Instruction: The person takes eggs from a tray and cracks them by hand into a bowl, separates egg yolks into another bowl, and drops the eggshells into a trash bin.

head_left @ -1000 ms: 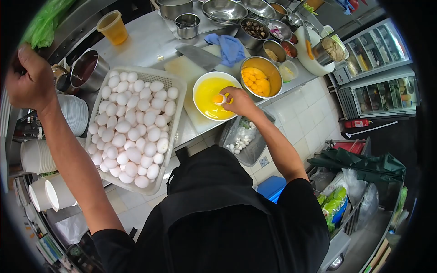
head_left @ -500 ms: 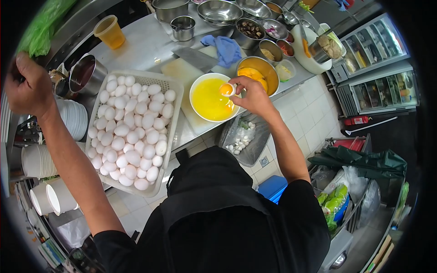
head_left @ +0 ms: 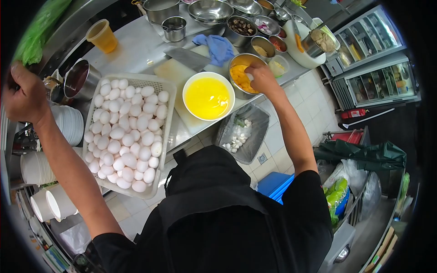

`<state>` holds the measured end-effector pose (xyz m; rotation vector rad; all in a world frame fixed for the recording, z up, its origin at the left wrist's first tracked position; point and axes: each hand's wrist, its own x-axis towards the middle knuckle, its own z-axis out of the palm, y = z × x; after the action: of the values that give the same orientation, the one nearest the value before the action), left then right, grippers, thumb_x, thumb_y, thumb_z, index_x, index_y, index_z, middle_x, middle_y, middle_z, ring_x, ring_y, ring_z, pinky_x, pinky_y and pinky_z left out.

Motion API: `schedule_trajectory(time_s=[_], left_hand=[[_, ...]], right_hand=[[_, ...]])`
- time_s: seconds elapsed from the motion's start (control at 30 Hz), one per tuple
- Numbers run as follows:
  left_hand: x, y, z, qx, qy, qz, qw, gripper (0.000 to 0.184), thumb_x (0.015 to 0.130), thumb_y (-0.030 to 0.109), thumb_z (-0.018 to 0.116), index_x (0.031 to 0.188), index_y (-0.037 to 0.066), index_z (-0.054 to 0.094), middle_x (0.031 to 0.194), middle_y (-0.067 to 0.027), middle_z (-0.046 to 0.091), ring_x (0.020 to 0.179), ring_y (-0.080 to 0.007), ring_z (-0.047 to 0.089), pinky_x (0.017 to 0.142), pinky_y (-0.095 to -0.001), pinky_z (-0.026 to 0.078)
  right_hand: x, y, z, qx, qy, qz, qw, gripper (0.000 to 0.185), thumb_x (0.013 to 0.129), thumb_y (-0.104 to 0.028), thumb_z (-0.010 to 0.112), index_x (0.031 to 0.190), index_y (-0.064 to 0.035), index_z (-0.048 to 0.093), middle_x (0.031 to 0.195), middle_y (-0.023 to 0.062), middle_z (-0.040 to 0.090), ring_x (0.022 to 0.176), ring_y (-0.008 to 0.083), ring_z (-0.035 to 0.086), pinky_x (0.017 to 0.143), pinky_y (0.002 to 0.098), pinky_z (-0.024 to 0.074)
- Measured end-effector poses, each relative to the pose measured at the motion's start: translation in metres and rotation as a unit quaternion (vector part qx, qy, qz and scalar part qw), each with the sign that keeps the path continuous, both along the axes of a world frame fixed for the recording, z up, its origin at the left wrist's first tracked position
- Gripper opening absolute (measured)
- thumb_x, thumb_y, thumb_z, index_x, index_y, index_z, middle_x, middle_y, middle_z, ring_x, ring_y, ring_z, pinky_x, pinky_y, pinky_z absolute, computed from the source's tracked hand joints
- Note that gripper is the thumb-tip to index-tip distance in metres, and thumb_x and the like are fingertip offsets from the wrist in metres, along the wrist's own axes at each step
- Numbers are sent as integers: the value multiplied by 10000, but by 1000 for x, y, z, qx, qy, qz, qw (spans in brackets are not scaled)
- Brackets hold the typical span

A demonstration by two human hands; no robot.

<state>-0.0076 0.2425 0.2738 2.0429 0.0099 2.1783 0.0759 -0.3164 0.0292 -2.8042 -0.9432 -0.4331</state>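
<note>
From my seat far away, I see my left hand (head_left: pixel 27 93) way over to the left of the white bowl (head_left: pixel 232 96). Its fingers are curled, near a green bag (head_left: pixel 41 29). I can't tell if they hold anything. Closer to the bowl, on its left side, is a tray (head_left: pixel 169 109) full of white eggs (head_left: pixel 129 136). The bowl has runny yellow egg (head_left: pixel 205 98) in it. A big knife (head_left: pixel 189 58) and a blue cloth (head_left: pixel 218 48) lie on the far side of the bowl. Just right of the bowl is a metal pot (head_left: pixel 246 59) with yellow yolks (head_left: pixel 239 74). My right hand (head_left: pixel 264 81) is over that pot, with its fingers pinched together on a white shell (head_left: pixel 250 77). The shell is at the fingertips, right by the yolks.
</note>
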Motion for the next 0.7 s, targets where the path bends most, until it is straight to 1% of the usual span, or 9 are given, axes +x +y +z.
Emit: schedule_trajectory(time_s=[0.07, 0.13, 0.2, 0.23, 0.3, 0.43, 0.5, 0.6, 0.7], left_hand=[[0, 22, 6, 116, 31, -34, 992, 280, 878, 204, 661, 979, -56, 670, 904, -146, 713, 714, -220, 679, 633, -279, 512], [3, 27, 6, 129, 18, -68, 989, 256, 875, 176, 659, 967, -64, 669, 896, -144, 713, 714, -221, 678, 627, -281, 510], [5, 37, 7, 141, 7, -97, 985, 233, 872, 147, 658, 955, -71, 668, 889, -142, 713, 714, -222, 677, 622, -283, 508], [7, 44, 10, 156, 13, -98, 983, 216, 869, 126, 656, 948, -75, 670, 887, -143, 713, 720, -224, 680, 624, -283, 511], [8, 47, 17, 171, 18, -101, 980, 200, 866, 105, 653, 942, -78, 672, 886, -144, 714, 727, -226, 683, 626, -283, 514], [10, 49, 20, 169, 30, -118, 978, 186, 868, 87, 636, 929, -83, 679, 884, -147, 716, 736, -223, 689, 636, -288, 527], [9, 54, 20, 151, 36, -131, 979, 185, 870, 82, 629, 927, -86, 680, 887, -149, 717, 738, -223, 690, 639, -290, 531], [7, 57, 27, 189, 58, -77, 977, 178, 866, 65, 616, 927, -89, 680, 882, -148, 717, 729, -223, 690, 648, -287, 533], [7, 57, 31, 211, 59, -111, 969, 174, 864, 57, 611, 933, -87, 683, 877, -145, 719, 719, -226, 691, 645, -280, 533]], right_hand=[[-4, 7, 9, -30, -23, -9, 999, 298, 691, -26, 624, 976, -51, 707, 978, 159, 659, 909, 342, 634, 815, 417, 499], [-10, 26, 32, -60, -44, -9, 997, 290, 698, -14, 610, 969, -50, 707, 973, 150, 656, 943, 333, 629, 840, 414, 485], [-26, 48, 56, 8, 39, 12, 999, 361, 612, 15, 639, 966, -36, 693, 989, 151, 653, 959, 343, 618, 843, 417, 485], [-32, 57, 53, 7, 40, 15, 999, 361, 612, 15, 639, 966, -36, 693, 989, 151, 653, 959, 343, 618, 843, 417, 485], [-40, 72, 44, -4, 154, 135, 979, 369, 614, 24, 650, 970, -57, 701, 951, 139, 656, 956, 313, 625, 851, 410, 472], [-35, 88, 3, -106, 143, 150, 973, 298, 654, 13, 640, 936, -66, 696, 915, 129, 657, 927, 293, 636, 876, 406, 454], [-30, 95, -7, -219, 166, 120, 954, 211, 698, 1, 612, 888, -63, 678, 910, 124, 659, 923, 292, 636, 893, 411, 444], [-28, 100, -20, -251, 148, 137, 947, 154, 736, -11, 589, 862, -66, 658, 900, 120, 658, 928, 289, 633, 895, 407, 442], [-30, 101, -26, -250, 161, 166, 940, 209, 744, -3, 579, 927, -63, 660, 926, 124, 659, 924, 295, 630, 887, 404, 450]])
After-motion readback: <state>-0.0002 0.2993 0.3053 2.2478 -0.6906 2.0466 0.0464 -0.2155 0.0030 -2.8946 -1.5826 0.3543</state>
